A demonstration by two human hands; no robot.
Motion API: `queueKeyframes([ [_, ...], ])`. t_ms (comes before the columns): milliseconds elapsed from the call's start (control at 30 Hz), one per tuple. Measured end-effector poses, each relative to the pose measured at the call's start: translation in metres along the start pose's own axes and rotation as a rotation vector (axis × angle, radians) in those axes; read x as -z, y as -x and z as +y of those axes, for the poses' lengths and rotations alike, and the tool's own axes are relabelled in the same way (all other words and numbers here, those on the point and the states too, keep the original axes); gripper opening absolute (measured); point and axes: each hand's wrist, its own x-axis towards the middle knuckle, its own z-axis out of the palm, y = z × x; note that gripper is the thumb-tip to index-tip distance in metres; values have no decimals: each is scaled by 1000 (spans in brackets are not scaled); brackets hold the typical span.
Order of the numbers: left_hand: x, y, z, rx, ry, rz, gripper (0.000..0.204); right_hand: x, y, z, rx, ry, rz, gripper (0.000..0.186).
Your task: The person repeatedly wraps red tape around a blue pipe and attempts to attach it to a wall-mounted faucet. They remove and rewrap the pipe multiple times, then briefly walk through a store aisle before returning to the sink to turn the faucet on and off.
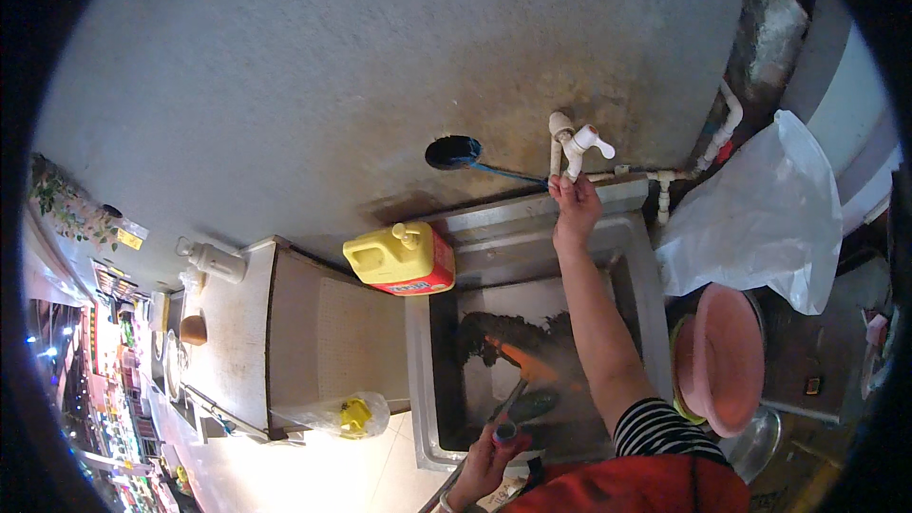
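My right hand (574, 209) reaches across the metal sink (424, 389) to the white plastic tap (573, 144) on the wall. Its fingers are closed at the lower end of the spout. Low in the view, my left hand (483, 468) is wrapped round the dark pole (510, 401) of a long-handled tool, which slants into the sink. The tool's orange head (524, 361) lies in the basin beside dark, wet-looking strands (489, 331). A round reddish end (504, 434) shows by my left thumb; what it belongs to is unclear.
A yellow jug (389, 259) with a red label stands at the sink's left rim, beside a pale cabinet (313, 342). To the right are a white plastic bag (760, 218) and a pink basin (730, 361). A blue cord (508, 173) runs from a wall hole.
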Motion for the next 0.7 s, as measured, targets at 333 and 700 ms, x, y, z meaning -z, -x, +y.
queueKeyframes([
  [333,-11,12,-34,140,172,36,28,6,1,-7,-132,-337,-255,34],
  [700,-13,15,-20,108,107,-11,24,-3,-3,-7,-167,-108,-81,33],
])
